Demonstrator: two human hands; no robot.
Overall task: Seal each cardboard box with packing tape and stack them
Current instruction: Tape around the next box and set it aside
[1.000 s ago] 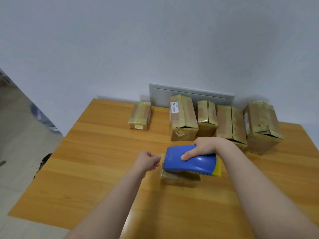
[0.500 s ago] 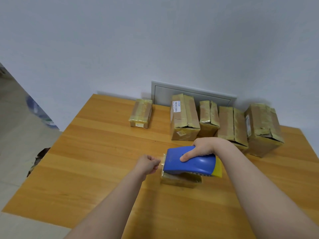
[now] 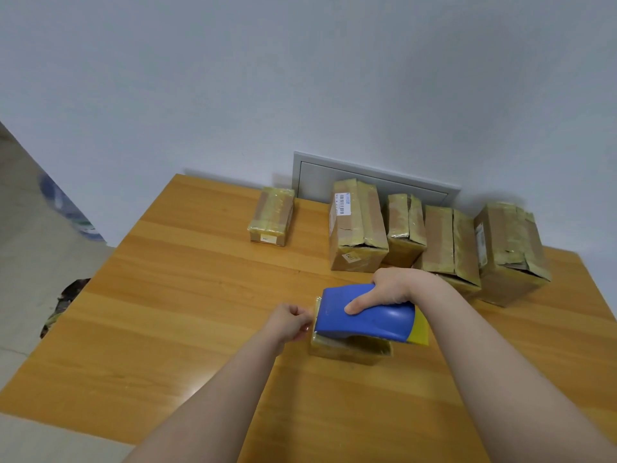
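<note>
Head view is looking down on the small box (image 3: 350,351), which is lying near the middle of the tabletop (image 3: 200,295), a little toward its right edge. The blue tape dispenser (image 3: 365,320) is sitting on top of it and hiding most of the lid. The right hand (image 3: 392,289) is wrapping over the dispenser's back, thumb pressing on its near side. The left hand (image 3: 288,320) is sitting just beside the box's left end, its fingers (image 3: 300,317) curling in toward the dispenser's mouth. They are probably pinching the loose tape end, but the tape is too clear to make out, so I cannot tell whether they are holding anything.

A strip is seemingly being started along the lid. Doing it well is calling for the left hand to be pinning the tape end over the left face. The right hand should be drawing the dispenser low and flat toward the right edge, centred on the seam. So light a box is likely going to slide unless it is held down.

Along the far edge, toward the far right corner, a row of four boxes (image 3: 447,248) is standing close together. A lone box (image 3: 272,217) is lying apart to their left, and a grey panel (image 3: 367,180) is showing on the wall behind. Nothing is stacked yet.
</note>
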